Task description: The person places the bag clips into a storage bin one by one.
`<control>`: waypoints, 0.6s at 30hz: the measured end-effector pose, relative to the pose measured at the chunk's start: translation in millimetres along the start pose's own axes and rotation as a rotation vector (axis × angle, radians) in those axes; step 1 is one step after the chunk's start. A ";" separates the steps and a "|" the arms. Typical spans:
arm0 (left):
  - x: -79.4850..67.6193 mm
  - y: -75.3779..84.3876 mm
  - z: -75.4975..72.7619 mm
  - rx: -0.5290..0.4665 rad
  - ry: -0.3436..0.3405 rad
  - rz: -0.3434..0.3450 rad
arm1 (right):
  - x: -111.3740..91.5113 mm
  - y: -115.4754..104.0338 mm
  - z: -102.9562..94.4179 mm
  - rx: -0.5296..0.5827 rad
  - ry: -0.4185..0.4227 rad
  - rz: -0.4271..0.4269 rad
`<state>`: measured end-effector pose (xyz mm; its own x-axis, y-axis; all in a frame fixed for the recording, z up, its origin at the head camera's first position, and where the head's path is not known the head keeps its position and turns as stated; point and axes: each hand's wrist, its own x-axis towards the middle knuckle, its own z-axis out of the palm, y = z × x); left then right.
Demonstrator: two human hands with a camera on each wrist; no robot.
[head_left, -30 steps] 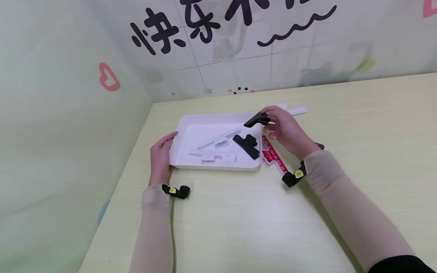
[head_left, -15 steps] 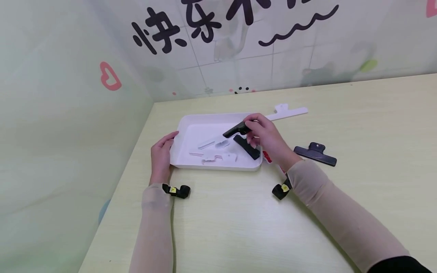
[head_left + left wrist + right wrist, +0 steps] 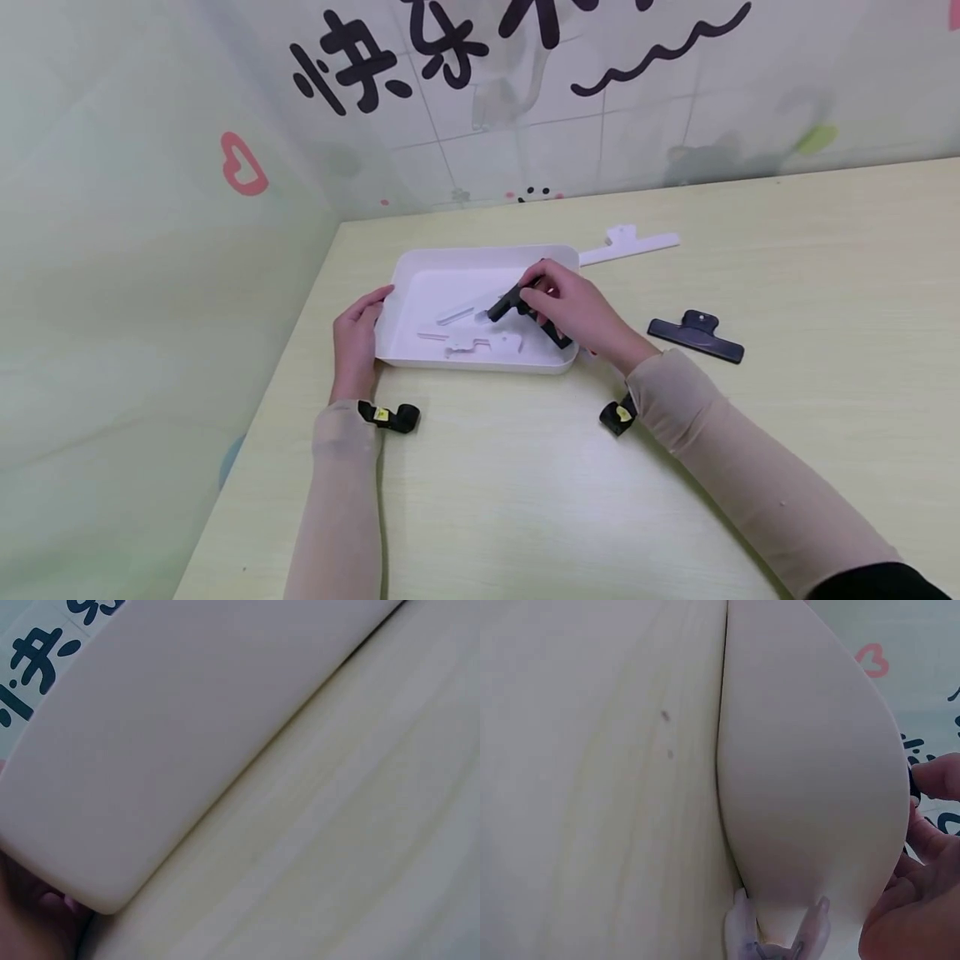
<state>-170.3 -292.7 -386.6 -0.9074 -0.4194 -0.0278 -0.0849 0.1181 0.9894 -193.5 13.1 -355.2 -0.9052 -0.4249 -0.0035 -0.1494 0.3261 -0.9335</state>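
Note:
My left hand [image 3: 354, 346] holds the left end of a white tray [image 3: 420, 260]; in the left wrist view its fingers [image 3: 34, 900] are at the tray's corner. Over the tray's right half, my right hand [image 3: 576, 308] pinches a black bag clip [image 3: 504, 305] between thumb and fingers, low above the tray floor. A second black clip [image 3: 557, 334] lies in the tray, partly hidden under that hand. White clips [image 3: 480, 342] lie flat on the tray floor. In the right wrist view the tray wall hides most of the held clip.
Right of the tray, another black clip [image 3: 697, 335] lies on the table. A long white clip [image 3: 628, 244] is behind the tray's right corner. Translucent prongs [image 3: 814, 930] stand by the tray wall. A printed cloth [image 3: 525, 142] hangs behind the table.
My right hand has moved left and then lower over the tray with the black clip, uncovering the white clip and the black clip on the table. The left hand stays at the tray.

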 end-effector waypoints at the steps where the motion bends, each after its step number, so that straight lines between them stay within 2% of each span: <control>1: 0.2 0.2 0.7 0.001 -0.001 0.001 | 0.1 0.2 -0.5 -0.026 0.000 -0.002; 5: 1.3 0.8 2.8 0.003 -0.002 0.007 | 0.1 -0.5 -2.5 -0.114 -0.004 -0.008; 18: 0.7 1.7 2.5 0.007 -0.005 -0.009 | 3.4 2.8 0.7 -0.288 -0.006 -0.017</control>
<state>-172.1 -290.5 -385.4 -0.9087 -0.4159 -0.0371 -0.0957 0.1209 0.9880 -196.8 11.9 -358.1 -0.8995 -0.4368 0.0080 -0.2718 0.5453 -0.7929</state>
